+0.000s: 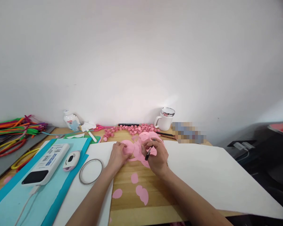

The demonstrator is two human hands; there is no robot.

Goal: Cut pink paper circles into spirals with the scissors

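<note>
My left hand (118, 155) pinches the edge of a pink paper circle (127, 147) near the middle of the wooden table. Just right of it, my right hand (157, 155) is closed around a slim black pen-like tool (147, 154). Its far end is partly hidden by my fingers, so its exact kind does not show. Overlapping pink paper rounds (147, 135) lie beneath and behind my right hand. Closer to me, loose pink paper petals (143, 195) rest on the bare wood.
White sheets (202, 169) flank both arms. At left are a white power bank (47, 164) with a cable, a tape ring (91, 171) and coloured pipe cleaners (19, 125). Pink rolled paper pieces (132, 129), a white mug (166, 121) and a bottle (71, 121) stand along the wall.
</note>
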